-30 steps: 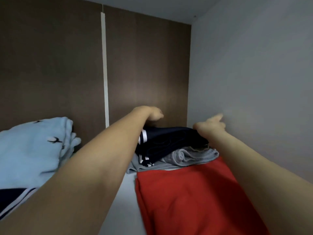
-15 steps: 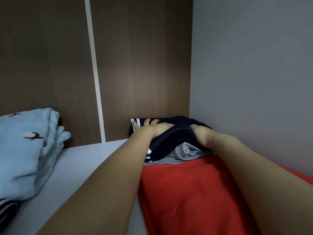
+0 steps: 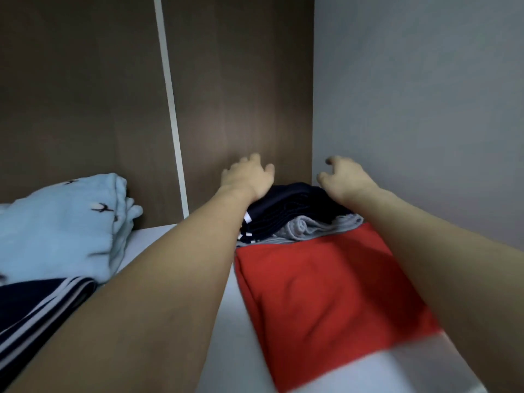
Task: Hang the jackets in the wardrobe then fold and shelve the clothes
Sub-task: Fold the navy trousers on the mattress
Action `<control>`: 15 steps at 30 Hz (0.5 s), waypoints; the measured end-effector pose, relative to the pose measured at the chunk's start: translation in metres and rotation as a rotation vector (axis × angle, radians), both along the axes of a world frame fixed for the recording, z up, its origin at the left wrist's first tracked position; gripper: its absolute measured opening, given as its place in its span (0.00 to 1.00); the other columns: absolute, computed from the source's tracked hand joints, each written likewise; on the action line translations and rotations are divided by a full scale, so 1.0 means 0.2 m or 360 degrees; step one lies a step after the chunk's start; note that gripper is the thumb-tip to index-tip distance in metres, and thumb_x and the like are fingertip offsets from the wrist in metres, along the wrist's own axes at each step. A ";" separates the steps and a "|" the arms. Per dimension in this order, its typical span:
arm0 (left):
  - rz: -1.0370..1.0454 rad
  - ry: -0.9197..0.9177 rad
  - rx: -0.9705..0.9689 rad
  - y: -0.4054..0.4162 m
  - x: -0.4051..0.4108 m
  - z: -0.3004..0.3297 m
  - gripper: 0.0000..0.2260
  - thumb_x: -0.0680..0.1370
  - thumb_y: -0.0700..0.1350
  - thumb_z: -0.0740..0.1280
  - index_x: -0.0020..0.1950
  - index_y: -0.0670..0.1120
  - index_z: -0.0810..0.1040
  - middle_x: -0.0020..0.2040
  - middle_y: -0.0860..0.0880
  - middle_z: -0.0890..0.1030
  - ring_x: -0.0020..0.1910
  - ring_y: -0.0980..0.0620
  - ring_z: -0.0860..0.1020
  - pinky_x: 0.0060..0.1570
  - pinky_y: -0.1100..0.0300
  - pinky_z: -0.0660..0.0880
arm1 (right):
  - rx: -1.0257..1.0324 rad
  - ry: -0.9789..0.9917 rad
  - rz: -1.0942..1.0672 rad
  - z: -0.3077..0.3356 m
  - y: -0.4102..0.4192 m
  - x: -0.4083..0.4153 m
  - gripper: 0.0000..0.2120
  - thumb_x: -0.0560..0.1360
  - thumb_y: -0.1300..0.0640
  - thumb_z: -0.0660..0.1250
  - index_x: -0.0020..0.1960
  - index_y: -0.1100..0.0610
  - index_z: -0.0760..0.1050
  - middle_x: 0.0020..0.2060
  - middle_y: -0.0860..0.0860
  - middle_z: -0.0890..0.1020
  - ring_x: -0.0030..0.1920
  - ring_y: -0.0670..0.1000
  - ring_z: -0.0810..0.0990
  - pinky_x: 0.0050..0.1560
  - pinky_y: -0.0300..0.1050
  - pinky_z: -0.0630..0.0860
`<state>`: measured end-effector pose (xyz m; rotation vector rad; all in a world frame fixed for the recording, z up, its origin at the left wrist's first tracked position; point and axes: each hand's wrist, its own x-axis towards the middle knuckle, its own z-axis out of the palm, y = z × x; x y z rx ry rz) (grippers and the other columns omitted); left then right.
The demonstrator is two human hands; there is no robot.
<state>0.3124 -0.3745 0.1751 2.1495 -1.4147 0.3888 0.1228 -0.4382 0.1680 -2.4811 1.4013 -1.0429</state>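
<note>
Nothing held: the left hand (image 3: 249, 177) and the right hand (image 3: 344, 177) float above the navy garment (image 3: 295, 204) at centre frame, fingers loosely spread and slightly curled, gripping no cloth. That navy piece sits on a rumpled grey garment (image 3: 314, 226) behind the red garment (image 3: 326, 282) on the white shelf (image 3: 226, 336), and I reckon the uneven grey layer could let it slump forward. Both forearms reach in from the bottom corners, wrists raised, palms down.

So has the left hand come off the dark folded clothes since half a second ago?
Yes. The left hand has lifted off the dark folded clothes and now shows against the brown back panel.
</note>
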 end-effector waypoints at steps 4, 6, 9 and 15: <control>-0.0053 -0.0444 -0.0230 0.26 -0.15 0.03 0.26 0.83 0.58 0.53 0.78 0.47 0.59 0.75 0.43 0.67 0.73 0.41 0.65 0.74 0.42 0.56 | -0.0257 0.0002 0.0056 0.09 0.26 -0.19 0.26 0.79 0.53 0.62 0.74 0.61 0.64 0.72 0.60 0.68 0.70 0.62 0.68 0.70 0.53 0.65; -0.0076 -0.0599 -0.0304 0.40 -0.24 0.04 0.27 0.82 0.58 0.53 0.79 0.47 0.57 0.76 0.44 0.64 0.75 0.43 0.61 0.75 0.42 0.53 | -0.0331 0.0018 0.0076 0.11 0.38 -0.29 0.26 0.79 0.54 0.62 0.74 0.60 0.63 0.72 0.60 0.68 0.70 0.62 0.68 0.70 0.53 0.65; -0.0080 -0.0697 -0.0361 0.60 -0.39 0.05 0.28 0.82 0.58 0.54 0.79 0.47 0.56 0.77 0.45 0.63 0.76 0.44 0.59 0.76 0.42 0.52 | -0.0371 0.0028 0.0102 0.12 0.57 -0.43 0.27 0.78 0.54 0.62 0.75 0.59 0.62 0.73 0.59 0.67 0.70 0.62 0.67 0.70 0.53 0.65; -0.0089 -0.0730 -0.0447 0.94 -0.65 0.08 0.28 0.82 0.57 0.56 0.79 0.46 0.57 0.77 0.46 0.62 0.76 0.44 0.59 0.76 0.42 0.51 | -0.0356 0.0008 0.0157 0.10 0.88 -0.68 0.28 0.79 0.54 0.62 0.76 0.59 0.60 0.73 0.58 0.66 0.71 0.61 0.66 0.71 0.53 0.63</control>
